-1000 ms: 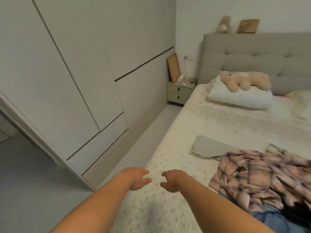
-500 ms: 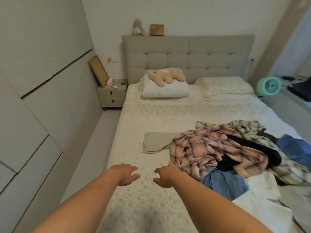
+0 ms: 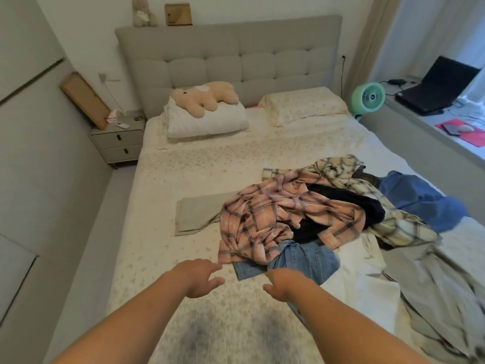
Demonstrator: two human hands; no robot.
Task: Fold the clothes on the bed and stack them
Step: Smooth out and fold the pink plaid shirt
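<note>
The pink plaid shirt (image 3: 275, 222) hides most of the jeans (image 3: 301, 261) beneath.

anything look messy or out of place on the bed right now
Yes: a tangled heap of unfolded clothes, pink plaid shirt on top of jeans and a black garment. Only the grey cloth lies folded flat. Both hands, left hand and right hand, are empty.

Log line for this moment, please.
left hand: open, empty | right hand: open, empty, by jeans | pink plaid shirt: unfolded atop pile | grey cloth: folded flat
</note>
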